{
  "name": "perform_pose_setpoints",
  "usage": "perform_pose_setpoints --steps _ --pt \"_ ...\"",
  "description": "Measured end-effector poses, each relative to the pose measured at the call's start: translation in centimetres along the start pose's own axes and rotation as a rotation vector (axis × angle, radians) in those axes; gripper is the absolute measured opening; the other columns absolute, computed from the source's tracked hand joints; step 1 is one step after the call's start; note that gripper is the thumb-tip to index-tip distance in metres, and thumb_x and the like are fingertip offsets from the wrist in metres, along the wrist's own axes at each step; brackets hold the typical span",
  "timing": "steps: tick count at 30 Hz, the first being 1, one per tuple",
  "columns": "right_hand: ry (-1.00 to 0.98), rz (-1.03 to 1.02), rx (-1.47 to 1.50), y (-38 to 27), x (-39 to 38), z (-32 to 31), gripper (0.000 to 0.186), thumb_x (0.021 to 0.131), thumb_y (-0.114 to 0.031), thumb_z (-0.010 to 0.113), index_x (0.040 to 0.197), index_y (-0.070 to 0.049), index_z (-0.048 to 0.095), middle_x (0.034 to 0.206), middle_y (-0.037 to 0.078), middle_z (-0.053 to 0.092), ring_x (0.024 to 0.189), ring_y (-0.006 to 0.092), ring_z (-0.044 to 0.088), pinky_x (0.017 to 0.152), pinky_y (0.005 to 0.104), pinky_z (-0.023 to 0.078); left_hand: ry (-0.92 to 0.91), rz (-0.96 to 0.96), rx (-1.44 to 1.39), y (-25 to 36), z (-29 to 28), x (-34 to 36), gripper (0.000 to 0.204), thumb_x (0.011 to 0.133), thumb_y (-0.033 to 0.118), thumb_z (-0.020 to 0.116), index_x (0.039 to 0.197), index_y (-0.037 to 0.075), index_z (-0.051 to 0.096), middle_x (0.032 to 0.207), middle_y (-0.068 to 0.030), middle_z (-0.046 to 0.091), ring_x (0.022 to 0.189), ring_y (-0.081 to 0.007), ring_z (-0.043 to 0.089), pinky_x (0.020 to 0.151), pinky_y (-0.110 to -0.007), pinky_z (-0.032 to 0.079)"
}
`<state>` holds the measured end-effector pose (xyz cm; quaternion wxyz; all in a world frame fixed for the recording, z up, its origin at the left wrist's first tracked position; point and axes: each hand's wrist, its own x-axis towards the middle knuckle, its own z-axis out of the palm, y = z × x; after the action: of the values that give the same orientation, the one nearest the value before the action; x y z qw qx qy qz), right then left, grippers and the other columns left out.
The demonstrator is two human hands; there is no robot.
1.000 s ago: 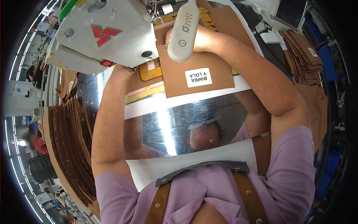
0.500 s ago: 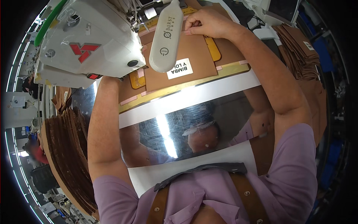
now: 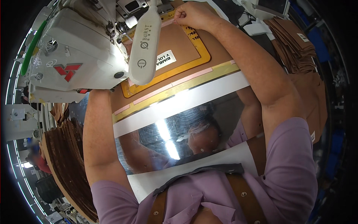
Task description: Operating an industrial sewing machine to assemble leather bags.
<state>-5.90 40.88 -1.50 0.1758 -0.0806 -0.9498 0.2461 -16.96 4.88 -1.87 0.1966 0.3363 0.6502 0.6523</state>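
My right hand (image 3: pixel 186 16) has fingers curled and pinched at the top edge of the yellow template (image 3: pixel 201 56); what lies between them is unclear. The template surrounds a brown panel (image 3: pixel 179 44) with a white label, over a larger brown sheet edged by pink and yellow strips (image 3: pixel 192 74). A long off-white handheld-shaped device (image 3: pixel 144 52) hangs over the panel's left side, beside the grey sewing machine head (image 3: pixel 74 52) and its needle assembly. My left forearm (image 3: pixel 99 130) reaches under the machine, which hides my left hand.
A scratched reflective plate (image 3: pixel 179 138) lies before me. Stacked brown pieces stand left (image 3: pixel 63 156) and right (image 3: pixel 289 44). A white box (image 3: pixel 253 28) and cables sit at the back right. A co-worker in red (image 3: pixel 39 158) is at far left.
My right hand has moved up and left. The labelled panel has shifted away from me and now lies within the yellow frame. The machine appears further left and lower in view.
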Motion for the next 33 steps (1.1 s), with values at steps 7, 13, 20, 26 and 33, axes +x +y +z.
perform_pose_setpoints --steps 7,13,20,26,33 --pt "-0.134 -0.051 -0.130 -1.3 0.2 -1.5 0.011 0.086 -0.021 0.074 0.089 -0.011 0.079 0.092 0.011 0.076 0.088 0.0293 0.073 0.079 0.0406 0.058 -0.019 -0.002 0.071 0.3 -0.1 -0.2 0.035 0.092 0.021 0.075 0.121 0.004 0.067 0.113 -0.0103 0.071 0.107 -0.0204 0.066 0.092 -0.034 0.053" --pt "-0.151 -0.001 -0.163 -1.8 0.6 -1.6 0.013 0.081 -0.018 0.072 0.075 -0.009 0.077 0.082 0.017 0.074 0.080 0.0337 0.073 0.074 0.0453 0.057 -0.042 0.002 0.137 0.4 0.2 0.1 0.034 0.091 0.022 0.075 0.121 0.005 0.068 0.113 -0.0103 0.071 0.107 -0.0207 0.066 0.092 -0.034 0.053" --pt "-0.034 -0.020 -0.181 -1.8 0.4 -1.1 0.016 0.082 -0.018 0.068 0.075 -0.007 0.076 0.083 0.020 0.073 0.080 0.0372 0.072 0.075 0.0478 0.056 -0.050 -0.001 0.206 0.6 1.6 -0.7 0.034 0.091 0.022 0.076 0.120 0.006 0.068 0.112 -0.0103 0.071 0.107 -0.0211 0.066 0.092 -0.035 0.053" --pt "0.078 -0.073 -0.188 -1.9 0.1 -0.4 0.018 0.084 -0.017 0.065 0.079 -0.003 0.075 0.082 0.021 0.072 0.082 0.0380 0.072 0.075 0.0494 0.056 -0.043 -0.018 0.284 0.6 2.9 0.4 0.033 0.091 0.023 0.076 0.119 0.006 0.069 0.112 -0.0103 0.071 0.107 -0.0214 0.066 0.092 -0.035 0.053" --pt "0.088 -0.121 -0.473 -2.5 -0.3 0.9 0.020 0.086 -0.018 0.064 0.093 -0.003 0.076 0.100 0.020 0.075 0.091 0.0380 0.073 0.078 0.0466 0.058 -0.065 -0.030 0.369 0.4 3.2 1.3 0.033 0.091 0.023 0.076 0.119 0.007 0.070 0.112 -0.0103 0.071 0.107 -0.0218 0.066 0.092 -0.035 0.053"
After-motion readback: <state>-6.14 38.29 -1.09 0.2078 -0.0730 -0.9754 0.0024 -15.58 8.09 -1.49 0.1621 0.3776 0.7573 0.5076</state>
